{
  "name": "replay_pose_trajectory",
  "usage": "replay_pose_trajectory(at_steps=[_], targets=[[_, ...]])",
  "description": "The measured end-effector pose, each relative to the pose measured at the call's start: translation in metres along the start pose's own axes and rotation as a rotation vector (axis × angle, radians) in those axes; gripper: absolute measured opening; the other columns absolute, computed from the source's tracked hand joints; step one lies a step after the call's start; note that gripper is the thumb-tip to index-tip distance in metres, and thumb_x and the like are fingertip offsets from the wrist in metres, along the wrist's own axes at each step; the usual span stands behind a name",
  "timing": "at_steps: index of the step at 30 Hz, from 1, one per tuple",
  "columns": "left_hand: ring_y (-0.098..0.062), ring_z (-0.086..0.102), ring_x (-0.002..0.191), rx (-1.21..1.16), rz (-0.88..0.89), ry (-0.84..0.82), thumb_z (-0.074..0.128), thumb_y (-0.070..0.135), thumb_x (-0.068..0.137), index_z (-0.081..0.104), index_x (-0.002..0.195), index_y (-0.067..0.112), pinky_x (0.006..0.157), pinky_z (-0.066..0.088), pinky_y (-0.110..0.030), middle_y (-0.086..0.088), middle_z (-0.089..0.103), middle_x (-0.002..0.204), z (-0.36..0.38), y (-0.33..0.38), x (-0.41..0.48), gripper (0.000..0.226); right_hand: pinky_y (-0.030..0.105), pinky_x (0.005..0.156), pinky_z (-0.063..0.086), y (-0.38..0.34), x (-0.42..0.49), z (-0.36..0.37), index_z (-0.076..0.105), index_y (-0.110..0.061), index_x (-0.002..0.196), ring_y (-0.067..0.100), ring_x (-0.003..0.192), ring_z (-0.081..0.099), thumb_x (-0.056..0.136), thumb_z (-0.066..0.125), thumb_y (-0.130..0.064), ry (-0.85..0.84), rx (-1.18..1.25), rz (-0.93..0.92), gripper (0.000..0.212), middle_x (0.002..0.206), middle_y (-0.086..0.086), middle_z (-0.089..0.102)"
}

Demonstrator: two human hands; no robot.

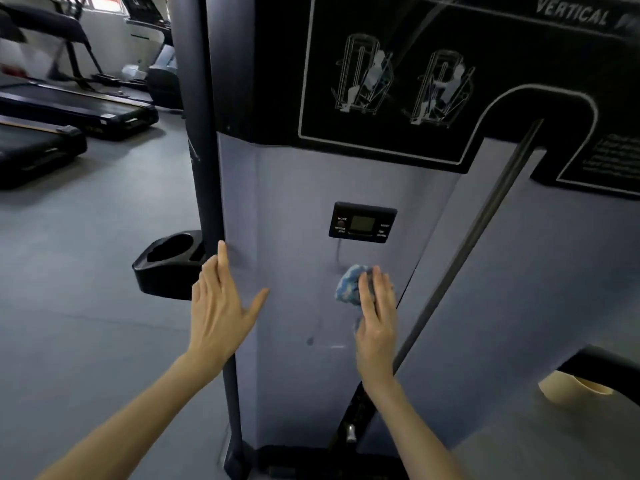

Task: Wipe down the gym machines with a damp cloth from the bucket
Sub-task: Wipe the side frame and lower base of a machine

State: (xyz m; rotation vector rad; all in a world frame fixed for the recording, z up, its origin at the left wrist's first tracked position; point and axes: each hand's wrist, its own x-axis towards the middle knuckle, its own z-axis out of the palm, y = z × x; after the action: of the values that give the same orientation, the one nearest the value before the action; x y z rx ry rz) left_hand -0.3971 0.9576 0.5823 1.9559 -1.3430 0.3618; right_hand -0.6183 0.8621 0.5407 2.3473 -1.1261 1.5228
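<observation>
Right hand (375,323) pressed the blue cloth (346,285) flat under straight fingers (381,289) onto the machine's grey panel (294,202) below the display (362,223), left hand (218,306) braced open-fingered beside it; overlapping downward strokes should catch the smudge (310,340).

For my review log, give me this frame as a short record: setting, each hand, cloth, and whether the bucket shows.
setting: gym, treadmills at back left
machine: grey panel with small display
left hand: flat on panel, fingers straight
right hand: presses cloth on panel below display
cloth: blue-white, bunched
bucket: not in view
</observation>
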Motion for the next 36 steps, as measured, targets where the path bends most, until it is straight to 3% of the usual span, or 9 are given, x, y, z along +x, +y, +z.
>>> replay_pose_trajectory(at_steps=[2, 4, 9, 12, 16, 24, 28, 32, 36], targets=[[-0.038, 0.046, 0.114, -0.028, -0.019, -0.009, 0.052, 0.058, 0.088, 0.007, 0.150, 0.000, 0.089, 0.047, -0.048, -0.024, 0.037, 0.133, 0.014, -0.004, -0.015, 0.096, 0.051, 0.117, 0.022, 0.009, -0.006, 0.007, 0.013, -0.020, 0.154, 0.025, 0.145, 0.022, 0.068, 0.060, 0.030, 0.003, -0.047, -0.082, 0.111, 0.161, -0.005, 0.009], [-0.039, 0.045, 0.118, -0.083, -0.013, 0.007, 0.052, 0.051, 0.087, 0.000, 0.151, 0.005, 0.093, 0.048, -0.049, -0.021, 0.031, 0.139, 0.031, -0.010, -0.028, 0.094, 0.045, 0.120, 0.014, 0.017, -0.012, 0.017, 0.010, -0.019, 0.154, 0.021, 0.147, 0.015, 0.078, 0.054, 0.020, 0.028, -0.108, -0.152, 0.097, 0.161, -0.004, 0.008], [-0.032, 0.029, 0.133, -0.138, 0.000, 0.178, 0.047, 0.049, 0.089, 0.006, 0.150, 0.002, 0.111, 0.030, -0.040, -0.020, 0.025, 0.144, 0.066, -0.016, -0.039, 0.088, 0.042, 0.120, 0.016, 0.031, -0.044, 0.046, 0.022, -0.021, 0.151, 0.016, 0.147, 0.015, 0.103, 0.026, 0.003, 0.076, -0.145, -0.257, 0.053, 0.155, 0.000, 0.021], [-0.031, 0.032, 0.129, -0.146, -0.009, 0.244, 0.052, 0.057, 0.083, 0.015, 0.147, -0.004, 0.111, 0.027, -0.035, -0.021, 0.032, 0.138, 0.087, -0.029, -0.048, 0.096, 0.042, 0.120, 0.015, 0.039, -0.073, 0.068, 0.023, -0.021, 0.150, 0.017, 0.147, 0.017, 0.095, 0.036, 0.009, 0.079, -0.161, -0.281, 0.065, 0.152, 0.000, 0.024], [-0.030, 0.037, 0.122, -0.181, -0.040, 0.275, 0.055, 0.060, 0.079, 0.017, 0.147, -0.001, 0.105, 0.035, -0.041, -0.019, 0.035, 0.133, 0.127, -0.050, -0.081, 0.099, 0.040, 0.119, 0.018, 0.040, -0.105, 0.092, 0.030, -0.020, 0.145, 0.020, 0.140, 0.027, 0.104, 0.026, -0.002, 0.095, -0.161, -0.291, 0.044, 0.147, 0.001, 0.034], [-0.028, 0.037, 0.114, -0.276, 0.022, 0.437, 0.058, 0.055, 0.080, 0.024, 0.143, -0.004, 0.099, 0.035, -0.036, -0.013, 0.033, 0.126, 0.191, -0.080, -0.112, 0.092, 0.039, 0.120, 0.016, 0.047, -0.161, 0.142, 0.034, -0.020, 0.144, 0.014, 0.146, 0.020, 0.100, 0.037, -0.002, 0.148, -0.193, -0.388, 0.048, 0.146, 0.001, 0.038], [-0.025, 0.036, 0.116, -0.380, 0.067, 0.547, 0.060, 0.049, 0.083, 0.028, 0.142, -0.006, 0.102, 0.037, -0.038, -0.023, 0.038, 0.122, 0.207, -0.083, -0.112, 0.087, 0.041, 0.119, 0.018, 0.044, -0.175, 0.161, 0.039, -0.018, 0.142, 0.018, 0.142, 0.028, 0.088, 0.055, 0.007, 0.213, -0.178, -0.392, 0.061, 0.146, 0.000, 0.038], [-0.011, 0.029, 0.118, -0.488, 0.093, 0.634, 0.059, 0.047, 0.086, 0.031, 0.143, -0.005, 0.104, 0.036, -0.046, -0.024, 0.038, 0.123, 0.218, -0.084, -0.111, 0.082, 0.042, 0.118, 0.021, 0.042, -0.178, 0.171, 0.039, -0.018, 0.141, 0.020, 0.140, 0.031, 0.086, 0.059, 0.010, 0.287, -0.174, -0.407, 0.065, 0.146, 0.000, 0.038], [-0.018, 0.034, 0.115, -0.508, 0.132, 0.697, 0.061, 0.045, 0.087, 0.034, 0.141, -0.006, 0.101, 0.036, -0.052, -0.026, 0.040, 0.121, 0.225, -0.085, -0.108, 0.079, 0.044, 0.117, 0.024, 0.045, -0.179, 0.174, 0.045, -0.015, 0.140, 0.023, 0.137, 0.037, 0.090, 0.058, 0.008, 0.331, -0.173, -0.451, 0.056, 0.144, 0.003, 0.044]])
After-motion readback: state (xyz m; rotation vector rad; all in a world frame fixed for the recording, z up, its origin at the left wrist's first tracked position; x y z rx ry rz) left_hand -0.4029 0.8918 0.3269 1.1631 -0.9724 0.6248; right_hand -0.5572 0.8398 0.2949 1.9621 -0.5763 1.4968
